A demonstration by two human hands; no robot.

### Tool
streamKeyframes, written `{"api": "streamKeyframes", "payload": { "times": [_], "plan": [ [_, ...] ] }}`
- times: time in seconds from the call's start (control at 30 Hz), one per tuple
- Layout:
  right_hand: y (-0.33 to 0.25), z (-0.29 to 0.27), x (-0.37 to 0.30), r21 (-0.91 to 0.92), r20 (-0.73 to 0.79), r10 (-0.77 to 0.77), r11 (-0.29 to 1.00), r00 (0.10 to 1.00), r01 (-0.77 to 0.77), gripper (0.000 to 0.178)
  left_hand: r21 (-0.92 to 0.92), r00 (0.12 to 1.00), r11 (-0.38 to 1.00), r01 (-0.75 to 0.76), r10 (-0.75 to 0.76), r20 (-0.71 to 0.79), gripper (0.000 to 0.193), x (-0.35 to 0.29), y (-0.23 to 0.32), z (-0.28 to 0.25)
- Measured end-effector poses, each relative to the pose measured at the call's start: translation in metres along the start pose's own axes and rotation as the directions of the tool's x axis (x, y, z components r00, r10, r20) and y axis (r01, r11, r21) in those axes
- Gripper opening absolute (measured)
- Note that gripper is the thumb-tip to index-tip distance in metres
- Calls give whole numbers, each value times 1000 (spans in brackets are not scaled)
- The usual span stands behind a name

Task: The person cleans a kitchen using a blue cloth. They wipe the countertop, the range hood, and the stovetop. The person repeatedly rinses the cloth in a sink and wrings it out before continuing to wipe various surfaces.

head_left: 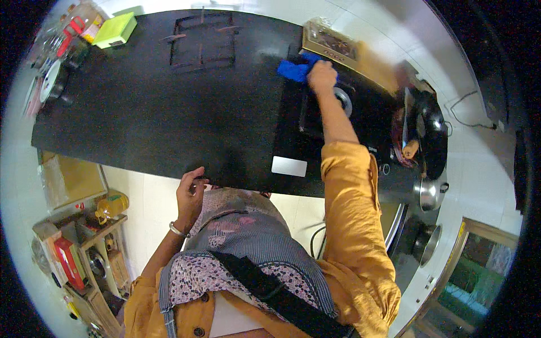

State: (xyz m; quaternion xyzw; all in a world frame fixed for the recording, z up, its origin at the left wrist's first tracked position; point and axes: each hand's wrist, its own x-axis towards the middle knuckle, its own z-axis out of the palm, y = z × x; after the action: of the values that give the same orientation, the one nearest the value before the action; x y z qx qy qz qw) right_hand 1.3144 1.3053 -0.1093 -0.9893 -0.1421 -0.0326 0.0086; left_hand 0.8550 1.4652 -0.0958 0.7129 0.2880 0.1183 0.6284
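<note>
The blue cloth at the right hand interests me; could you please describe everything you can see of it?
The blue cloth is plain, bright blue and looks like soft fabric; its weave is too small to make out. It lies crumpled on the black surface, close to the brown box. The right hand covers its right side, leaving a lobe out to the left; whether the fingers grip or press is hidden.

From the head, a fisheye looks down, apron (282,239) near, black countertop (124,112) beyond
</note>
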Motion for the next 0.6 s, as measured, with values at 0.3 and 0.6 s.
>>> {"api": "streamKeyframes", "payload": {
  "times": [0.3,0.6],
  "plan": [
    [-38,11,-98,-65,-171,-396,918,902,391,56,-74,999,997,26,-29,-35,29,-14,-20,1],
    [-52,33,-18,85,-267,-338,925,902,371,55,-58,998,998,-4,0,-67,28,4,-4,3]
  ]
}}
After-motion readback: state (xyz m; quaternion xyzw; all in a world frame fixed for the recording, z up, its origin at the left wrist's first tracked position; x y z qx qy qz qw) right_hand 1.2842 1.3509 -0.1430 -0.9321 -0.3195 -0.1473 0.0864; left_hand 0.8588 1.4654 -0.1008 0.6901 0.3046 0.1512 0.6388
